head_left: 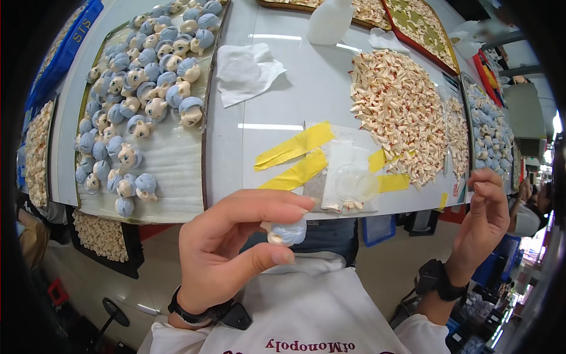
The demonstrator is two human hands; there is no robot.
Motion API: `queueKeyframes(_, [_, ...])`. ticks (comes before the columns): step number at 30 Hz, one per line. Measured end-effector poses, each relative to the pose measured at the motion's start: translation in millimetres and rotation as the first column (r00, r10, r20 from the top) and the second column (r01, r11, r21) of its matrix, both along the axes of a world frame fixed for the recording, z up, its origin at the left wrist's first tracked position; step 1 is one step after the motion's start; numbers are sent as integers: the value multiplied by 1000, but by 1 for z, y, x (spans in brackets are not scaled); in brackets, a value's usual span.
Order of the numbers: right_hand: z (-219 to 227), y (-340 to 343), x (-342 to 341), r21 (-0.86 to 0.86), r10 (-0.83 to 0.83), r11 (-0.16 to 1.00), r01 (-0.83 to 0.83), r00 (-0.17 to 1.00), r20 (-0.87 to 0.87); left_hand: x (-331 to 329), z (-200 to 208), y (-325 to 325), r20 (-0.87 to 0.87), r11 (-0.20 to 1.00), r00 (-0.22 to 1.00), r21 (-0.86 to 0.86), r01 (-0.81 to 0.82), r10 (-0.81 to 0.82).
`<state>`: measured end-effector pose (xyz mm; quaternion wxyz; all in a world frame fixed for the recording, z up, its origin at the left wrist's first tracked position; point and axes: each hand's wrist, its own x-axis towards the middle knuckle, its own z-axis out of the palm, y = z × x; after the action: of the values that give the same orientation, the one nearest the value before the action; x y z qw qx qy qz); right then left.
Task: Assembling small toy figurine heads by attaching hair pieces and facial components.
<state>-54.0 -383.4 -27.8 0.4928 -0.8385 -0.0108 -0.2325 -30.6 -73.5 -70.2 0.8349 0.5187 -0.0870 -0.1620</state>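
Note:
My left hand [227, 248] pinches a small doll head [287, 232] between thumb and fingers, just in front of the table's near edge. Its pale blue moulded hair faces up, and a bit of skin-coloured plastic shows beside the fingers. Out to the right, my right hand [488, 206] is raised by the table edge, fingers loosely bent and apart, with nothing visible in them. On the left, a tray [159, 183] bears many similar blue-haired doll heads [156, 109]. A large heap of small cream pieces with red bits [401, 112] lies at right of centre.
Yellow tape strips [295, 147] and a clear round dish [356, 182] lie near the table's front. Behind are a white cloth [244, 71], a translucent bottle [330, 23] and a red-edged tray [424, 29]. Another tray of blue heads [489, 130] stands at the right.

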Motion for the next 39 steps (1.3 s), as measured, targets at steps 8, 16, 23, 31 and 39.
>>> queueKeyframes(8, [2, 16, 11, -30, 92, 995, -91, 995, 40, -5, -4, -3, 97, 994, 995, 105, 7, -17])
queueKeyframes(16, [-2, 41, 22, 134, 198, 971, -196, 980, -2, -6, -12, -6, 189, 973, 979, 204, -110, 71])
queueKeyframes(23, [-1, 52, 24, 505, 302, 838, -206, 946, -115, -3, -14, -6, 212, 980, 975, 175, -100, 62])
queueKeyframes(31, [2, 53, 25, 547, 337, 813, -199, 927, -165, 0, -19, -2, 274, 984, 962, 172, -55, 6])
queueKeyframes(39, [10, 65, 43, -119, 344, 909, -401, 878, -332, 5, -21, 0, 413, 959, 908, 277, -53, -69])
